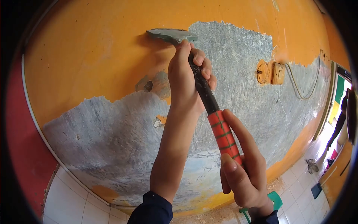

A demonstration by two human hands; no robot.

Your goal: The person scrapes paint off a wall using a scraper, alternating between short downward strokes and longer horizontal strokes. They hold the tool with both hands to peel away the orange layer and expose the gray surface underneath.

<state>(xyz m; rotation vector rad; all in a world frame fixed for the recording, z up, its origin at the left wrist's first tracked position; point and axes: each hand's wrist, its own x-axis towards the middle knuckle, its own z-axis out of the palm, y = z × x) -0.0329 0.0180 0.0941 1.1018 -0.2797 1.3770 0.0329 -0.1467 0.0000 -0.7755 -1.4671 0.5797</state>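
A long-handled paint scraper [203,87] slants up across the view, with a wide grey-green blade, a black shaft and a red grip with dark cross lines. My left hand [182,72] is wrapped round the shaft just below the blade. Lower right, my right hand [246,175] closes on the red grip, its index finger laid along it. The blade lies against or close over the orange painted wall [100,41], by the upper left corner of a bare grey patch [238,56]. Below and left of the blade, a small hole [148,86] shows in the wall.
A light switch [278,73] with a loose cable [298,91] sits on the wall at right, beside a round orange-rimmed box. Debris lies along the wall's foot. A green plastic piece [275,201] and a dustpan [316,190] stand on the white tiles near a doorway.
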